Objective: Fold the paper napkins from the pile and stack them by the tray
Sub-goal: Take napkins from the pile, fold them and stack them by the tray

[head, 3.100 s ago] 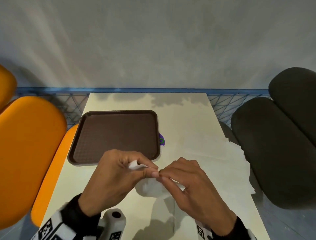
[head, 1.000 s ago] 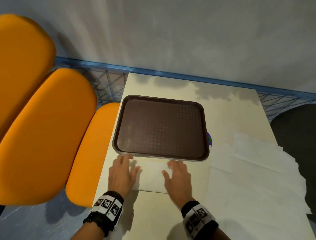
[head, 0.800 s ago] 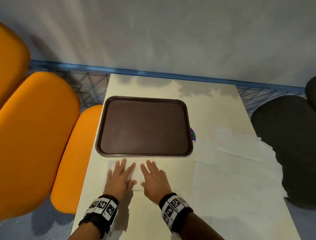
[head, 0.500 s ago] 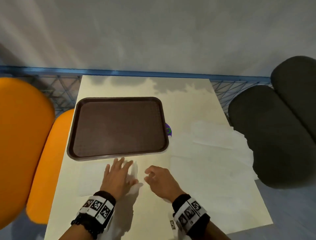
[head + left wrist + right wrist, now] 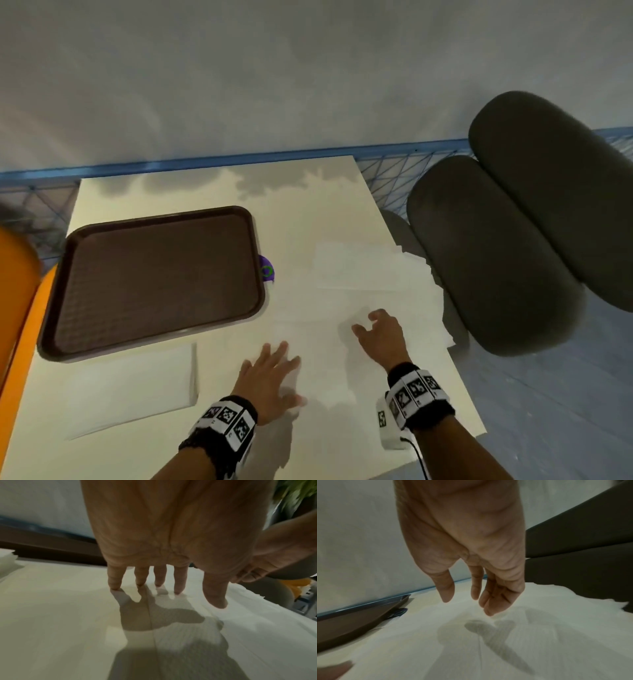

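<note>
The left hand (image 5: 270,377) lies flat, fingers (image 5: 179,580) straight and spread, tips touching the near edge of the loose napkin pile (image 5: 370,274) on the right half of the counter (image 5: 308,205). The right hand (image 5: 382,334) hangs above the pile, fingers (image 5: 494,601) loosely curled and holding nothing. A folded napkin (image 5: 132,390) lies just beside the brown tray (image 5: 154,277), on its near side. A purple item (image 5: 266,270) (too hidden to identify) peeks from under the tray's right edge. A dark chair (image 5: 513,240) crowds the counter's right side; an orange seat (image 5: 17,301) flanks the left.
</note>
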A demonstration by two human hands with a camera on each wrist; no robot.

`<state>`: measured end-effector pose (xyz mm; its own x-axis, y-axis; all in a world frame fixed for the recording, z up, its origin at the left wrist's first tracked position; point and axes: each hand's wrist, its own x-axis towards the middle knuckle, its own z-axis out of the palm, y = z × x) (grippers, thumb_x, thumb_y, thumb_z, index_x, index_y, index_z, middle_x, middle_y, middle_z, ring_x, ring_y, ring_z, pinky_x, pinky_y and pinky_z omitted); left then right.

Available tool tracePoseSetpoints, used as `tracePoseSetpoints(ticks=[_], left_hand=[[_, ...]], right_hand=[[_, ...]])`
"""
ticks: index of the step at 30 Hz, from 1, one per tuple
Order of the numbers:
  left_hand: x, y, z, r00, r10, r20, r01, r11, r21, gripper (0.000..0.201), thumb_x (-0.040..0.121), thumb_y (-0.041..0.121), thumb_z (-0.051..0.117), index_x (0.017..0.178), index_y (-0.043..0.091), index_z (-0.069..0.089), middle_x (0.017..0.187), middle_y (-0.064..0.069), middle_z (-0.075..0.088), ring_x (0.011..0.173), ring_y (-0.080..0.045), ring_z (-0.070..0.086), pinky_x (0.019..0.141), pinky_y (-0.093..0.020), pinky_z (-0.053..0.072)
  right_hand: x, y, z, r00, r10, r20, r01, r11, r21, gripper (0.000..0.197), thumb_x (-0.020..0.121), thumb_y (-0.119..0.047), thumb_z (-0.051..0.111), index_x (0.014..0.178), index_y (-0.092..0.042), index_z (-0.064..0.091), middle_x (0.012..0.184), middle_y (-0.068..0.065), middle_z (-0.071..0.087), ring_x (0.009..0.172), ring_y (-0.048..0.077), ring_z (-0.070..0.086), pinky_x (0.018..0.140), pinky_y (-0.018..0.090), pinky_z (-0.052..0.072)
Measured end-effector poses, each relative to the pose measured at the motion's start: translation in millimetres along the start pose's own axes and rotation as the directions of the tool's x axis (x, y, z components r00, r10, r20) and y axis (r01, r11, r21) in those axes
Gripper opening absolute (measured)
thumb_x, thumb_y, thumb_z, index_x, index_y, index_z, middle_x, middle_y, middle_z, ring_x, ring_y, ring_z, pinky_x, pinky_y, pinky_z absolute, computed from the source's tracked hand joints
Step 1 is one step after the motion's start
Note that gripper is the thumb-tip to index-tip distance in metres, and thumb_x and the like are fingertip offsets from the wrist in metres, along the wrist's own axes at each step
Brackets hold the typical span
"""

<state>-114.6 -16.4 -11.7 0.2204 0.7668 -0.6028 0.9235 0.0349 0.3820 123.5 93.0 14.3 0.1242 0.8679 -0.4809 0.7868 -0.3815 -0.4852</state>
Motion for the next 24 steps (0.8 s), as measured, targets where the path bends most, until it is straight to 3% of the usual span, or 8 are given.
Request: tracePoseSetpoints(ticks=[4, 5, 7, 9, 11, 15, 21, 24], left_hand=[[0.2, -5.3, 4.4, 1.000, -0.009, -0.012, 0.008, 0.998, -0.057, 0.073, 0.091, 0.064, 0.048, 0.154, 0.044, 0.017, 0.164, 0.013, -0.014, 0.153, -0.017, -0.012, 0.122, -0.054, 0.001], [0.6, -5.6, 2.1, 1.000, -0.012, -0.015, 0.011, 0.996, -0.084, 0.071, 0.091, 0.063, 0.049, 0.153, 0.043, 0.022, 0.165, 0.013, -0.011, 0.153, -0.016, -0.010, 0.122, -0.053, 0.001], [0.3, -5.7, -1.1, 0.999, -0.028, -0.036, 0.022, 0.988, -0.156, 0.069, 0.090, 0.064, 0.051, 0.151, 0.040, 0.031, 0.165, 0.015, -0.002, 0.153, -0.013, -0.005, 0.123, -0.051, 0.002], [-1.3, -7.4, -2.2, 0.997, -0.051, -0.050, 0.038, 0.970, -0.239, 0.082, 0.079, 0.082, 0.047, 0.146, 0.036, 0.042, 0.163, 0.016, 0.012, 0.153, -0.009, 0.007, 0.124, -0.046, 0.008], [-2.1, -10.7, -0.2, 0.990, -0.086, -0.109, 0.045, 0.942, -0.332, 0.088, 0.071, 0.088, 0.048, 0.139, 0.031, 0.053, 0.159, 0.012, 0.032, 0.147, -0.009, 0.028, 0.122, -0.035, 0.022], [-6.7, -6.9, -3.7, 0.968, -0.160, -0.193, 0.038, 0.855, -0.518, 0.051, 0.085, 0.045, 0.071, 0.131, 0.024, 0.061, 0.137, 0.008, 0.059, 0.116, -0.006, 0.057, 0.101, -0.017, 0.042], [-19.6, 3.0, -28.6, 0.937, -0.164, -0.309, -0.038, 0.831, -0.555, 0.045, 0.089, 0.045, 0.069, 0.129, 0.026, 0.064, 0.131, 0.016, 0.061, 0.119, -0.001, 0.056, 0.098, -0.008, 0.036], [-32.0, 11.5, -45.7, 0.947, -0.160, -0.277, -0.123, 0.616, -0.778, 0.036, 0.088, 0.036, 0.073, 0.122, 0.025, 0.070, 0.123, 0.015, 0.068, 0.115, 0.004, 0.061, 0.106, -0.017, 0.044]], right_hand=[[36.2, -12.8, 4.1, 0.988, 0.116, 0.098, -0.126, 0.987, 0.104, 0.080, 0.084, -0.046, 0.075, 0.140, 0.000, 0.043, 0.141, 0.017, 0.052, 0.131, 0.032, 0.051, 0.103, 0.032, 0.042], [42.8, -12.8, 6.1, 0.986, 0.136, 0.100, -0.148, 0.982, 0.120, 0.078, 0.081, -0.048, 0.078, 0.133, 0.000, 0.048, 0.134, 0.018, 0.056, 0.123, 0.031, 0.056, 0.102, 0.033, 0.044], [52.4, -12.7, 10.4, 0.986, 0.129, 0.107, -0.141, 0.983, 0.118, 0.051, 0.075, -0.050, 0.082, 0.095, -0.008, 0.060, 0.104, 0.014, 0.063, 0.094, 0.026, 0.062, 0.093, 0.036, 0.052], [55.3, -16.6, 10.9, 0.986, 0.080, 0.144, -0.095, 0.991, 0.098, 0.036, 0.078, -0.044, 0.079, 0.072, -0.015, 0.059, 0.089, 0.010, 0.063, 0.083, 0.024, 0.059, 0.088, 0.038, 0.053], [51.1, -20.2, 7.3, 0.987, 0.061, 0.152, -0.063, 0.998, 0.006, 0.036, 0.085, -0.042, 0.074, 0.086, -0.006, 0.069, 0.096, 0.014, 0.067, 0.095, 0.027, 0.064, 0.091, 0.035, 0.051], [35.0, -12.7, 9.7, 0.996, 0.037, 0.079, -0.033, 0.999, -0.043, 0.053, 0.083, -0.041, 0.075, 0.119, -0.006, 0.061, 0.122, 0.011, 0.063, 0.117, 0.030, 0.058, 0.094, 0.032, 0.045], [13.5, 6.9, 13.6, 0.995, -0.067, 0.070, 0.070, 0.996, -0.052, 0.044, 0.082, -0.038, 0.077, 0.113, -0.013, 0.059, 0.115, 0.004, 0.062, 0.096, 0.019, 0.057, 0.079, 0.025, 0.040], [4.3, 14.2, 9.7, 0.996, -0.044, 0.083, 0.048, 0.998, -0.040, 0.036, 0.086, -0.043, 0.073, 0.104, -0.014, 0.062, 0.105, 0.000, 0.066, 0.091, 0.017, 0.057, 0.079, 0.026, 0.042]])
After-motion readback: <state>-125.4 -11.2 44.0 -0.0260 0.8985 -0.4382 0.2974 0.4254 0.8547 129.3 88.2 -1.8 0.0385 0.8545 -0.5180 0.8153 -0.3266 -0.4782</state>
